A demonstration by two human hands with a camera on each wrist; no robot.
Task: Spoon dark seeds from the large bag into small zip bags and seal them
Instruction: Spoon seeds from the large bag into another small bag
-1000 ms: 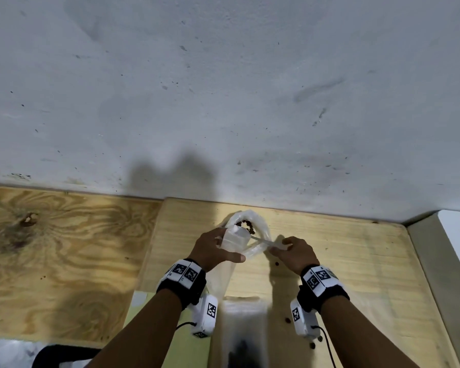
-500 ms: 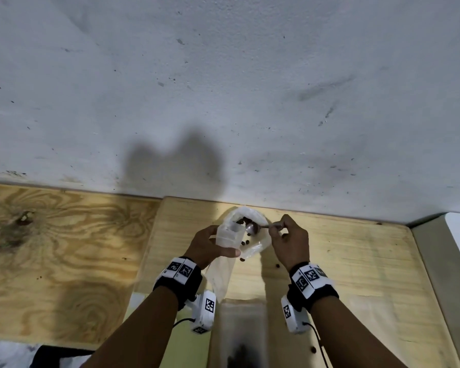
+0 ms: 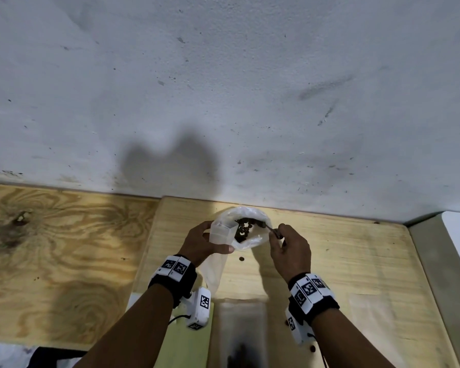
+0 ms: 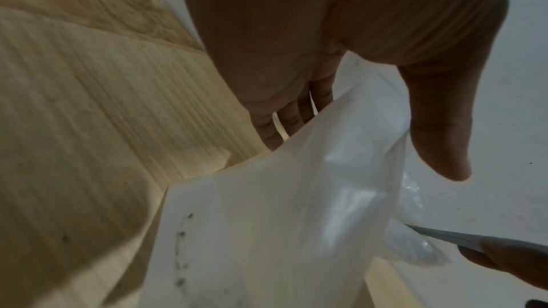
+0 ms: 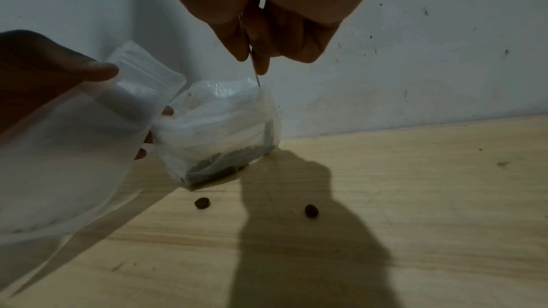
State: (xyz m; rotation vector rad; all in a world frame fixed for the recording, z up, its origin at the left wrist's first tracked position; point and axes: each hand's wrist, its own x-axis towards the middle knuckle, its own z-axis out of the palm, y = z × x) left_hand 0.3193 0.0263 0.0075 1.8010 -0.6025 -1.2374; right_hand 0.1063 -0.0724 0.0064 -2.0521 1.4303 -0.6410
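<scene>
The large clear bag (image 3: 250, 239) stands open against the wall, with dark seeds (image 3: 243, 228) in it. My left hand (image 3: 216, 239) grips a small zip bag (image 3: 218, 269) just left of it; thumb and fingers pinch the sides near the open mouth, and the bag hangs down. My right hand (image 3: 275, 233) pinches the thin handle of a spoon (image 3: 268, 227). In the right wrist view the spoon (image 5: 255, 74) points down into the large bag (image 5: 219, 130), its bowl hidden among the seeds. The zip bag (image 5: 74, 149) looks empty in that view.
Loose seeds lie on the pale wooden table (image 3: 343, 261): one (image 3: 241, 259) in front of the large bag, others (image 3: 313, 348) near my right wrist. A blurred clear container (image 3: 241, 328) sits at the near edge. Flat empty bags (image 3: 369, 314) lie to the right.
The right hand has carried the spoon from the zip bag's mouth back and into the large bag. A few seeds dropped onto the table. The left hand has kept its hold.
</scene>
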